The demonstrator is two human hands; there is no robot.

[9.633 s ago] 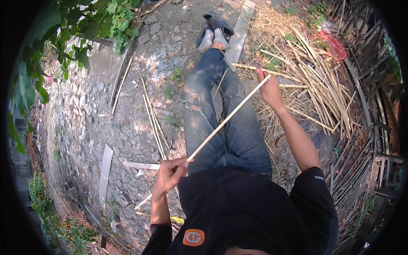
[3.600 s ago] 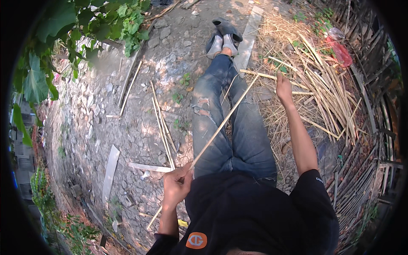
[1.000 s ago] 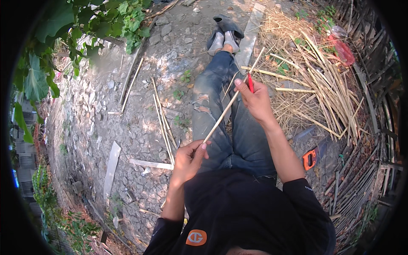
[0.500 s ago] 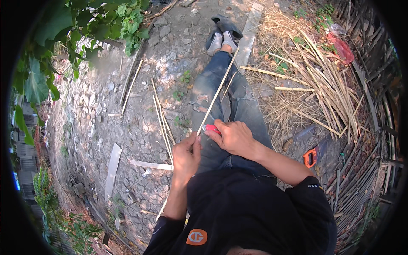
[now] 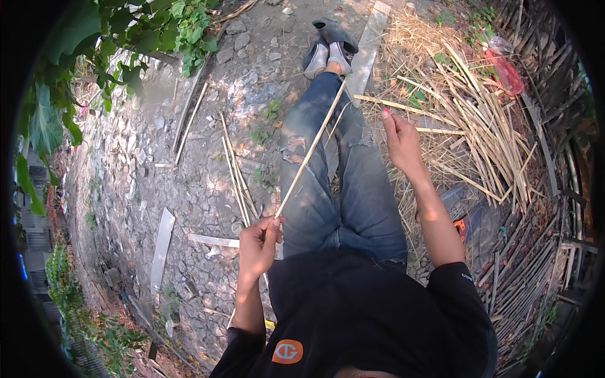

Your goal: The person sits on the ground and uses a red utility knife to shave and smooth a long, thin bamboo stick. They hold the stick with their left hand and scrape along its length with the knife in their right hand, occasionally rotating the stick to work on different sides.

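My left hand (image 5: 259,244) is closed around the lower end of a long, thin bamboo strip (image 5: 311,151). The strip slants up and away over my jeans (image 5: 368,201) toward my feet. Out to the right, apart from the strip, my right hand (image 5: 403,145) is raised with its fingers closed. A bit of red shows at its fingertips, part of the red-handled knife (image 5: 386,111); the blade cannot be made out. A thinner pale sliver (image 5: 338,120) lies near my lower legs.
A heap of split bamboo strips (image 5: 485,132) lies on straw at the right. An orange-handled saw (image 5: 461,229) sits partly behind my right forearm. More strips (image 5: 234,170) and a flat board (image 5: 162,242) lie on the cracked ground at left. Leafy branches (image 5: 69,38) hang upper left.
My right hand has left the strip with the knife, swinging up and to the right. My left hand has shifted slightly left and down, still gripping the strip.
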